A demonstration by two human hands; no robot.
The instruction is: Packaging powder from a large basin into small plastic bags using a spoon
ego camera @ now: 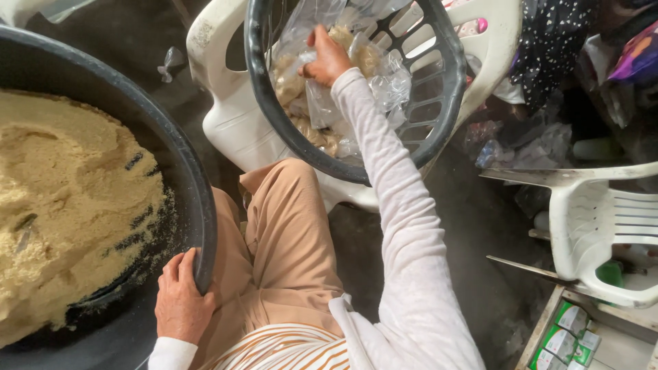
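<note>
My right hand (325, 56) reaches into a dark plastic basket (439, 103) that rests on a white plastic chair (226, 116). It grips one of several clear plastic bags (322, 103) filled with tan crumbly stuff. My left hand (181, 298) holds the rim of a big black basin (199, 205) at my left. The basin holds a heap of the same tan crumbly powder (68, 199). My tan trousers and a white long sleeve lie between the two.
A second white plastic chair (596, 219) stands at the right. Behind it lie dark patterned cloth (548, 41) and plastic bags. A tray with green-and-white packets (569, 336) sits at the lower right. The floor is dark.
</note>
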